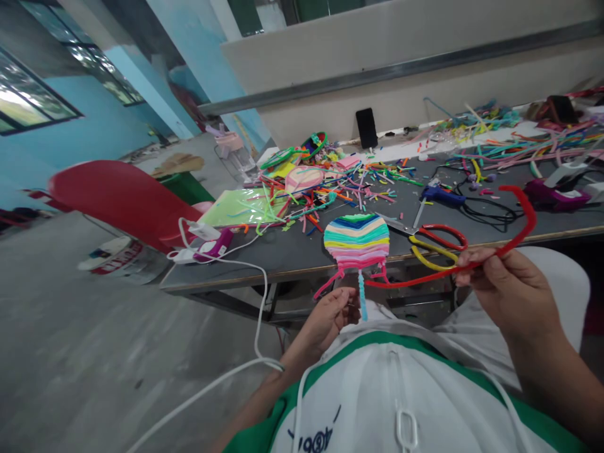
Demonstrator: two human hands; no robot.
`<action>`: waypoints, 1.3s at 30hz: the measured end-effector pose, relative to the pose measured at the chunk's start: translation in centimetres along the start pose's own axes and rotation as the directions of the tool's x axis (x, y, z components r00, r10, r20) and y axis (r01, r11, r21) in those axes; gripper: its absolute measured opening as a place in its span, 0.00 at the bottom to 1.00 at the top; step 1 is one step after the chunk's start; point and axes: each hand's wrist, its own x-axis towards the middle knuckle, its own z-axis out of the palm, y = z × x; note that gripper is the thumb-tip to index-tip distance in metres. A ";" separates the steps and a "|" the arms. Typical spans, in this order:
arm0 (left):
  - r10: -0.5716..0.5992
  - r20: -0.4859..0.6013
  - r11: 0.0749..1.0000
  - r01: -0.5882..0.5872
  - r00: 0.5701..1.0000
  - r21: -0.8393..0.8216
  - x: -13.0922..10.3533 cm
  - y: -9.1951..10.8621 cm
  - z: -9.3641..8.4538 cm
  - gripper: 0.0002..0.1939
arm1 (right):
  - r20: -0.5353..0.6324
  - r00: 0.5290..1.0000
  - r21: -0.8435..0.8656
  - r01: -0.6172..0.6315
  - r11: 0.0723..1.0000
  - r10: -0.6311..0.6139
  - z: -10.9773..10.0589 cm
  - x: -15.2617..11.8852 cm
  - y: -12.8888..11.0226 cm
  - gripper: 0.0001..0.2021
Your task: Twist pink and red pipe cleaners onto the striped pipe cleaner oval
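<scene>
A long red fuzzy stem (pixel 519 236) is pinched in my right hand (pixel 504 283); its upper end curls over and its other end runs left to the striped piece. That round striped piece (pixel 357 242), in green, blue, yellow and pink rows, lies at the table's front edge. Pink strips and a light blue twisted stem (pixel 362 296) hang from its lower side. My left hand (pixel 333 311) is beside the blue stem with fingers closed; what they hold, if anything, is too small to make out. Scissors (pixel 436 245) with red and yellow handles lie right of the striped piece.
A blue glue gun (pixel 443 196) with a black cord lies behind the scissors. Colourful stem scraps (pixel 372 182) cover the table's back. A phone (pixel 367 128) leans at the wall. A white cable (pixel 264 283) hangs over the front edge. A red chair (pixel 123 195) stands left.
</scene>
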 end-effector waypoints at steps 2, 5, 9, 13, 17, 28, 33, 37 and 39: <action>-0.009 0.009 1.000 0.009 1.000 -0.013 0.2 0.1 0.4 0.15 | -0.003 1.000 -0.013 0.014 1.000 -0.015 0.1 0.2 0.4 0.07; -0.013 0.015 0.999 0.014 1.000 -0.048 0.4 0.3 0.9 0.14 | 0.011 0.999 -0.022 0.031 0.999 -0.031 0.3 0.5 0.6 0.06; -0.015 0.019 0.998 0.016 1.000 -0.060 0.4 0.7 1.3 0.12 | 0.061 0.998 -0.024 0.021 0.999 -0.020 0.7 1.2 0.9 0.06; -0.016 -0.002 0.998 0.016 1.000 -0.067 0.4 1.1 2.0 0.14 | 0.085 0.996 -0.142 0.010 0.990 0.002 1.1 1.6 1.3 0.06; -0.020 0.004 0.999 0.020 1.000 -0.035 0.7 1.2 2.2 0.17 | 0.105 0.994 -0.137 -0.016 0.991 0.031 1.2 1.8 1.0 0.07; 0.253 0.214 0.574 -0.324 0.944 0.752 -4.2 11.3 -0.3 0.11 | 0.148 0.987 0.053 -0.068 0.996 0.060 1.2 2.0 -1.4 0.06; 0.426 0.542 0.241 -0.668 0.725 0.704 -1.4 14.3 5.9 0.19 | 0.243 0.970 0.101 -0.040 0.994 0.014 2.8 2.1 -2.1 0.08; 0.063 0.732 0.327 -0.707 0.678 0.627 2.8 12.6 9.4 0.23 | 0.247 0.969 0.122 -0.058 0.991 0.026 3.1 2.3 -3.0 0.08; -0.077 0.744 0.266 -0.705 0.664 0.657 4.3 12.2 9.5 0.16 | 0.201 0.979 0.122 -0.060 0.991 0.034 2.5 2.3 -3.3 0.07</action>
